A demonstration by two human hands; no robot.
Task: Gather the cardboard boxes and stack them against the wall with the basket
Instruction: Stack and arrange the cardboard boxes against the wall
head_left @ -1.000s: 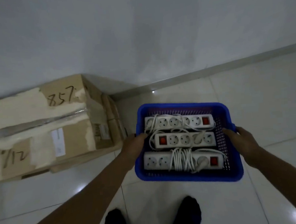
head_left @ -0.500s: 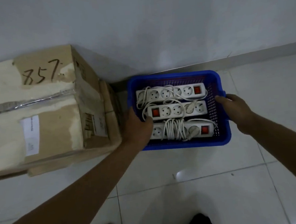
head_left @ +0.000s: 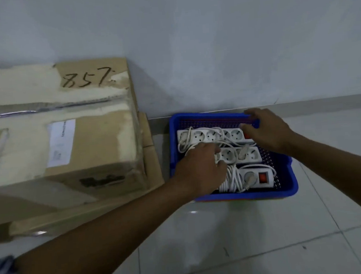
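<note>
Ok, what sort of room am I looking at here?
Probably a storeroom or back corner of an office, though I can't be sure: bare tiled floor, plain wall, a worn cardboard box marked 857, and a blue basket of power strips.

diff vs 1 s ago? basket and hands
The blue basket, carried clear of the wall a second ago, now sits on the floor against the skirting, beside the cardboard boxes. Both hands have let go of its side rims: the left hand now lies on the power strips and cords, the right hand over the far rim. The strips remain three in a row; boxes unmoved.
</note>
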